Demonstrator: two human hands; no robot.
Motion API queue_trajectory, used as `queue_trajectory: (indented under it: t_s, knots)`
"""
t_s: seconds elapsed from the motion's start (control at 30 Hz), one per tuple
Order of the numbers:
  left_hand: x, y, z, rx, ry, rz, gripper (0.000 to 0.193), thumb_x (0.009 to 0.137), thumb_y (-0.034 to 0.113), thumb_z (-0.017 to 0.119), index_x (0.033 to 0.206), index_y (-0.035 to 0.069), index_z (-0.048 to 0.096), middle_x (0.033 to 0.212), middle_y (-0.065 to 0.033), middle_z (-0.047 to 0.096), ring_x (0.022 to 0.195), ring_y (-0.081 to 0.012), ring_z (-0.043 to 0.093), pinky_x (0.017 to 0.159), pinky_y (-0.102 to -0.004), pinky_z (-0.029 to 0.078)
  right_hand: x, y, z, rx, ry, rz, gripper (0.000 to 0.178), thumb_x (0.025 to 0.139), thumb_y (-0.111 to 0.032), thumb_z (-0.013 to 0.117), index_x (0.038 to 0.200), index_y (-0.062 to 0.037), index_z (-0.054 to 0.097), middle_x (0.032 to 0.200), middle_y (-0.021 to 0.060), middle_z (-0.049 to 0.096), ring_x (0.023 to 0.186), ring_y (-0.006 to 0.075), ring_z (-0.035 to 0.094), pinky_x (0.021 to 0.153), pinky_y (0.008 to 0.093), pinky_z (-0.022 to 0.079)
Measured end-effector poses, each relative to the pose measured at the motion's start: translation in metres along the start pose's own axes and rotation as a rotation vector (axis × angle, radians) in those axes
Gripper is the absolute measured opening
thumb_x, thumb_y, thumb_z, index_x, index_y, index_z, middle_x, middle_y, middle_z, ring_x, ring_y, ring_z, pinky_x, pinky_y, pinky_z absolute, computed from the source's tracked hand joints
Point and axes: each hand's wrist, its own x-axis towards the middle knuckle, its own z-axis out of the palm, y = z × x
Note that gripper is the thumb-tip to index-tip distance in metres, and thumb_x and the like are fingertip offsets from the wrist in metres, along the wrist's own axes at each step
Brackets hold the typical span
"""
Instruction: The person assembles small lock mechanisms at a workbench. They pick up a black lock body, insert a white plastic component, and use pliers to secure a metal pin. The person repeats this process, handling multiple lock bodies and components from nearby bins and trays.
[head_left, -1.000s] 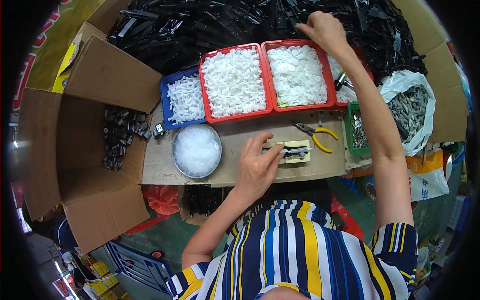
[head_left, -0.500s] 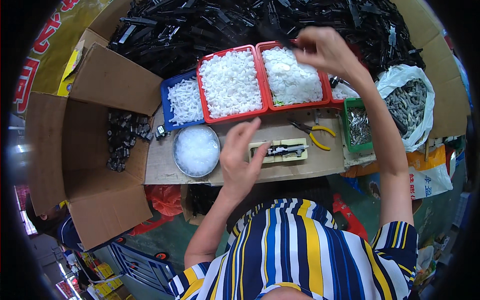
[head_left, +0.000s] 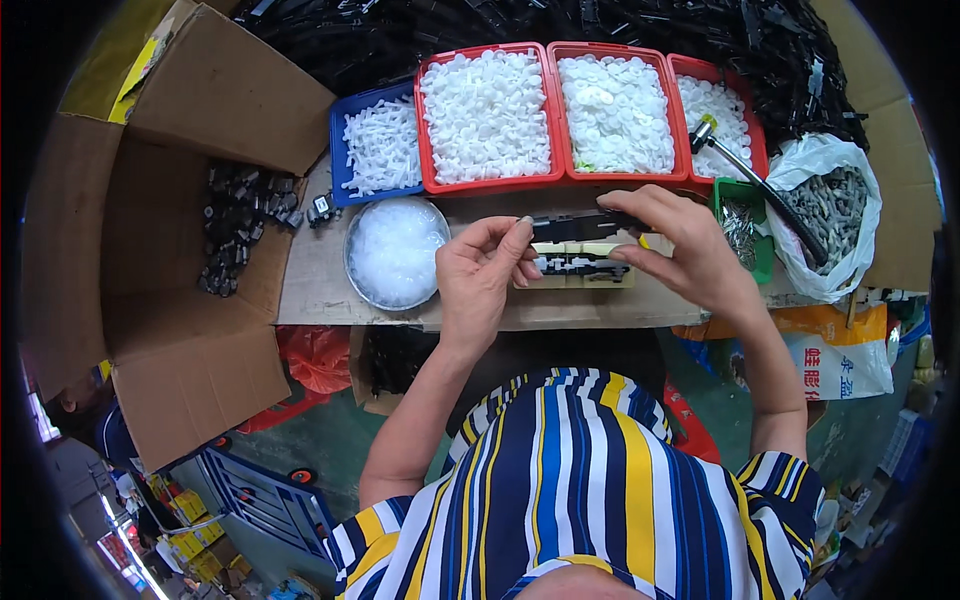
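Black strip (head_left: 578, 226), long axis left-right, level, pinched by left hand (head_left: 482, 275), right hand (head_left: 682, 250)

The black pile (head_left: 560, 20) at twelve o'clock is cut off by the top edge. The right hand (head_left: 685, 250) covers one end of the black strip (head_left: 575, 227) (its far tip unseen). Small parts in the green tray (head_left: 742, 225) are too tiny to tell.

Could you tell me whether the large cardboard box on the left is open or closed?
Open: the cardboard box has its flaps spread, showing small dark parts inside.
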Motion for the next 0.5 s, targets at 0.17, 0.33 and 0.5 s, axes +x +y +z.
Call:
queue_trajectory:
  t_s: [0.17,0.33,0.5]
  knots:
    - [-0.004,-0.003,0.005,-0.008,-0.045,-0.075,0.022,0.098,0.019,0.067,0.102,-0.002,0.068,0.077,-0.0071,0.068,0.059,-0.0115,0.064,0.052,-0.0207,0.047,-0.016,0.008,0.016,-0.313,0.128,-0.099,0.038,0.08,-0.015,0.076,0.116,-0.0064,0.067,0.101,0.0089,0.062,0.093,0.0255,0.06,0.076,0.0398,0.045]
    - [-0.009,-0.002,-0.003,0.227,0.026,0.032,0.024,0.099,0.02,0.066,0.108,-0.001,0.07,0.083,-0.0048,0.068,0.066,-0.0086,0.062,0.057,-0.0205,0.047,-0.028,0.014,0.03,-0.142,0.142,-0.037,0.032,0.078,-0.013,0.077,0.108,-0.0045,0.069,0.093,0.0103,0.057,0.089,0.0279,0.056,0.076,0.0396,0.045]
    - [-0.013,-0.003,-0.019,0.399,0.136,0.193,0.024,0.099,0.017,0.065,0.113,-0.002,0.07,0.093,-0.0029,0.068,0.084,-0.0069,0.061,0.07,-0.022,0.049,-0.034,0.025,0.049,-0.089,0.095,-0.009,0.029,0.078,-0.012,0.077,0.104,-0.003,0.069,0.09,0.0109,0.055,0.088,0.0288,0.055,0.076,0.0402,0.045]
